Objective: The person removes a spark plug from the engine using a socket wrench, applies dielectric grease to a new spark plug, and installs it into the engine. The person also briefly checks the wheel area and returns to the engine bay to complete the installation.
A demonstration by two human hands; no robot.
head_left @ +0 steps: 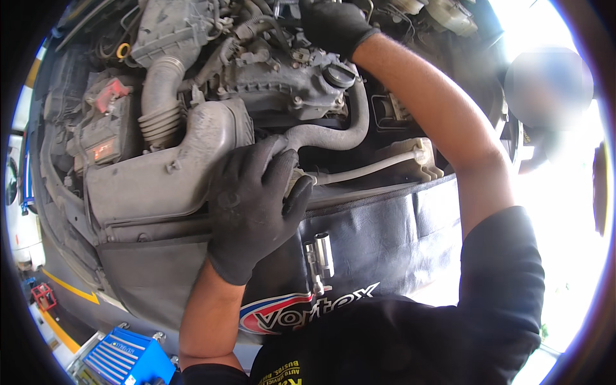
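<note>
My left hand (250,202), in a black work glove, leans on the front of a car's engine bay. Its thumb stands apart from the bent fingers, around a partly hidden yellowish cap by the radiator hose (333,136). At the top edge my right hand (337,27), gloved too, reaches over the back of the engine (276,83). Its fingers look curled, but the picture's edge cuts them off; a shiny metal piece (282,8) shows beside it. Below my left hand, a long chrome socket (323,255) and smaller metal tool pieces (317,285) lie on the black fender cover (385,237).
A grey air duct (163,160) and the battery (106,138) fill the bay's left side. A black oil cap (339,76) tops the engine. A pale coolant reservoir (420,160) sits at the right. Down left stands a blue tool cabinet (125,356). Someone is at the far right, blurred.
</note>
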